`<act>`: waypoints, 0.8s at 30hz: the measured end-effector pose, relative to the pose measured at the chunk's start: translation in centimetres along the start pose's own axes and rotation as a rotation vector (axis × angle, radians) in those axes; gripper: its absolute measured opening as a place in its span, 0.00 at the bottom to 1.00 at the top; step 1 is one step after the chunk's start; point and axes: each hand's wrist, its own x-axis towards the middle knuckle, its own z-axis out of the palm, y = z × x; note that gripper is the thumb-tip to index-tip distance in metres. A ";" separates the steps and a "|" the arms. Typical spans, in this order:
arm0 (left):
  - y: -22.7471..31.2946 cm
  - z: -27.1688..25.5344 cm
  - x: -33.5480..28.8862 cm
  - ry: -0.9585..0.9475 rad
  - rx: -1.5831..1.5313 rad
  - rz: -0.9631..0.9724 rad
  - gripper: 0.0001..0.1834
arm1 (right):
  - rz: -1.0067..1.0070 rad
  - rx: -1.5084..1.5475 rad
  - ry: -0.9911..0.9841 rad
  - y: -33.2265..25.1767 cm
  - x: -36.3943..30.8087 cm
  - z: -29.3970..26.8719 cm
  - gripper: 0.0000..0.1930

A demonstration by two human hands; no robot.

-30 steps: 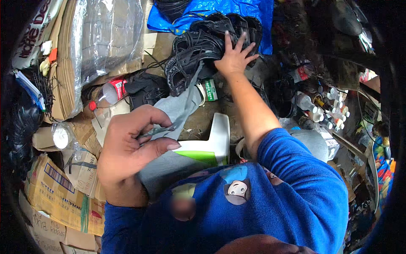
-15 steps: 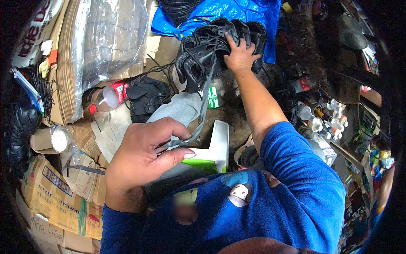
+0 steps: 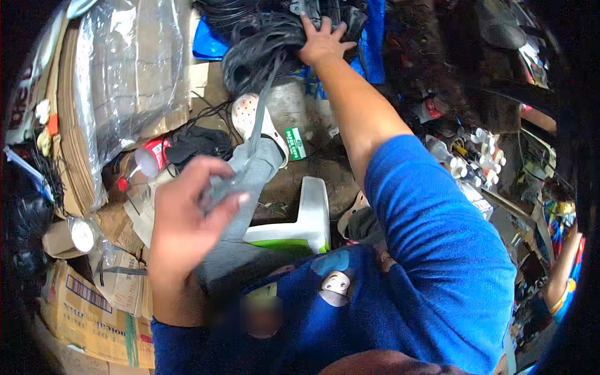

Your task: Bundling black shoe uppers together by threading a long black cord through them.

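My right hand (image 3: 325, 47) lies with spread fingers on a bundle of black, shiny, strap-like pieces (image 3: 256, 53) at the top middle, partly smeared by motion. From the bundle a long grey strip (image 3: 261, 109) runs down toward my left hand (image 3: 190, 215). That hand is blurred, thumb and forefinger bent around where the strip reaches it. Another length of grey strip (image 3: 122, 270) shows left of my wrist. Under the bundle lies a blue plastic sheet (image 3: 375, 44).
Between my legs is a white and green plastic stool-like edge (image 3: 312, 212). A white clog (image 3: 247, 115) is on my foot, beside a small green box (image 3: 295, 144). Plastic-wrapped cardboard (image 3: 134, 69), a bottle (image 3: 150, 159) and a carton (image 3: 81, 300) lie left; white bottles (image 3: 484, 153) right.
The black bundle has shifted up and left in view, with my right hand still on it, uncovering the white clog. My left hand has moved slightly left and down.
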 end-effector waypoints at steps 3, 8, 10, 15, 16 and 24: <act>-1.9 0.9 2.2 0.040 0.230 -0.127 0.15 | -0.076 0.040 -0.176 1.3 -0.1 -2.8 0.49; -2.3 -0.2 0.3 0.098 0.082 -0.154 0.08 | -0.635 -0.034 -0.508 5.1 0.7 -8.0 0.36; -2.6 -0.3 0.4 0.111 0.041 -0.105 0.05 | -0.581 -0.050 -0.435 9.6 -0.3 -6.6 0.30; -4.6 0.3 0.7 0.032 -0.030 -0.151 0.06 | 0.035 -0.029 -0.926 16.0 -8.5 -6.2 0.40; -5.2 0.9 1.6 -0.029 -0.067 -0.147 0.07 | 0.155 -0.111 -0.967 16.6 -10.9 -5.7 0.39; -5.4 0.6 -0.3 -0.094 -0.277 -0.100 0.07 | 0.268 -0.279 -0.411 15.5 -25.4 -0.8 0.40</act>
